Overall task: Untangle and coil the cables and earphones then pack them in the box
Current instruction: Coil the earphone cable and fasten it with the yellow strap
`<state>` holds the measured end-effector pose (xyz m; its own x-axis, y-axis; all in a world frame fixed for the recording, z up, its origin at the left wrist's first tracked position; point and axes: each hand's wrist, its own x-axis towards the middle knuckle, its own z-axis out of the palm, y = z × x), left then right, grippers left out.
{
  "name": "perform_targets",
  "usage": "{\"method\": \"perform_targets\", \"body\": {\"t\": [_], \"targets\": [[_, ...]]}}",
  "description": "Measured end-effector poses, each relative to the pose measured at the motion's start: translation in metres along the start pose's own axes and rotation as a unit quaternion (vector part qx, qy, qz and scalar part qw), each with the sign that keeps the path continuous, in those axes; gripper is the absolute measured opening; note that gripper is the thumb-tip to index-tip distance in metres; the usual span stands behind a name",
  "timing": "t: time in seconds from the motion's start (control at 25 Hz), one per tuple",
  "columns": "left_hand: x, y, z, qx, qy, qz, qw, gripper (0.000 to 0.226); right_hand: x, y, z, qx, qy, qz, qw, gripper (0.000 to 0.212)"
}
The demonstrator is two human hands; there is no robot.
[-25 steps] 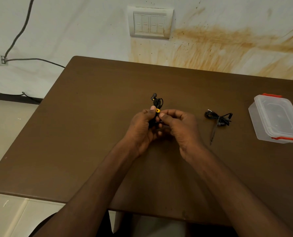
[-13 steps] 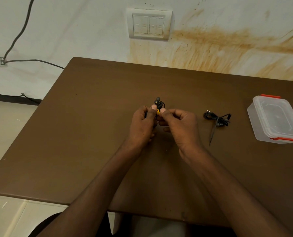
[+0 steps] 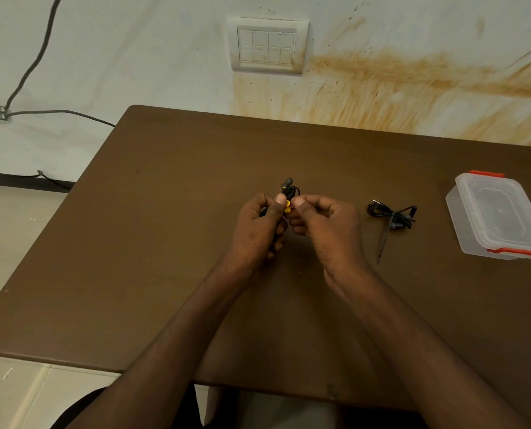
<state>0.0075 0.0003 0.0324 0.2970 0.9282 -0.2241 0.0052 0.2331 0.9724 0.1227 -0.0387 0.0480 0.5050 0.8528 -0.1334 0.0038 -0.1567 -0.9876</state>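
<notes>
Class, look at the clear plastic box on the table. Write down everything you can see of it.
The plastic box is a rectangular container of clear, slightly cloudy plastic with rounded corners. Its lid is on, and an orange-red clip shows at the far end and another at the near end. Nothing shows inside it. It sits flat on the brown table near the right edge, turned at a slight angle, apart from the black earphones lying to its left. Neither hand touches it.
</notes>
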Motion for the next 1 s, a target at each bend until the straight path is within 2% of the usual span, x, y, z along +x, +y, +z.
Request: {"method": "perform_targets", "body": {"t": [0.08, 0.2, 0.28, 0.4, 0.52, 0.6, 0.68, 0.76, 0.8, 0.88, 1.0], "targets": [[0.005, -0.005, -0.004, 0.071, 0.027, 0.049, 0.996, 0.03, -0.001, 0.0, 0.001, 0.008, -0.009, 0.013, 1.0, 0.022], [0.007, -0.01, -0.008, 0.18, 0.03, 0.109, 0.977, 0.033, -0.001, 0.0, -0.001, 0.038, -0.017, 0.042, 0.998, 0.019], [0.007, -0.011, -0.011, 0.172, -0.006, 0.109, 0.979, 0.035, 0.0, 0.001, -0.001, 0.048, -0.014, 0.061, 0.997, 0.014], [0.009, -0.013, -0.019, 0.17, -0.036, 0.113, 0.978, 0.03, 0.003, 0.003, 0.0, 0.027, -0.018, 0.041, 0.999, 0.017], [0.008, -0.017, -0.024, 0.308, 0.013, 0.167, 0.937, 0.021, 0.0, 0.002, 0.006, 0.011, -0.028, 0.025, 0.999, 0.02], [0.007, -0.019, -0.024, 0.359, 0.027, 0.176, 0.916, 0.019, -0.001, 0.003, 0.008, 0.018, -0.034, 0.019, 0.999, 0.003], [0.007, -0.015, -0.024, 0.31, 0.025, 0.163, 0.936, 0.025, 0.0, 0.003, 0.006, 0.024, -0.051, 0.012, 0.998, 0.025], [0.005, -0.006, -0.025, 0.172, -0.002, 0.108, 0.979, 0.031, 0.002, 0.0, 0.0, 0.019, -0.088, -0.002, 0.996, 0.05], [0.003, -0.002, -0.025, 0.106, -0.023, 0.069, 0.992, 0.033, 0.004, -0.002, -0.003, 0.017, -0.114, -0.008, 0.993, 0.055], [-0.001, 0.006, -0.027, 0.032, -0.067, 0.015, 0.997, 0.035, 0.006, -0.007, -0.006, 0.023, -0.146, -0.008, 0.989, 0.045], [-0.001, 0.007, -0.03, 0.004, -0.104, -0.002, 0.995, 0.034, 0.007, -0.008, -0.007, 0.028, -0.121, 0.008, 0.992, 0.027]]}}
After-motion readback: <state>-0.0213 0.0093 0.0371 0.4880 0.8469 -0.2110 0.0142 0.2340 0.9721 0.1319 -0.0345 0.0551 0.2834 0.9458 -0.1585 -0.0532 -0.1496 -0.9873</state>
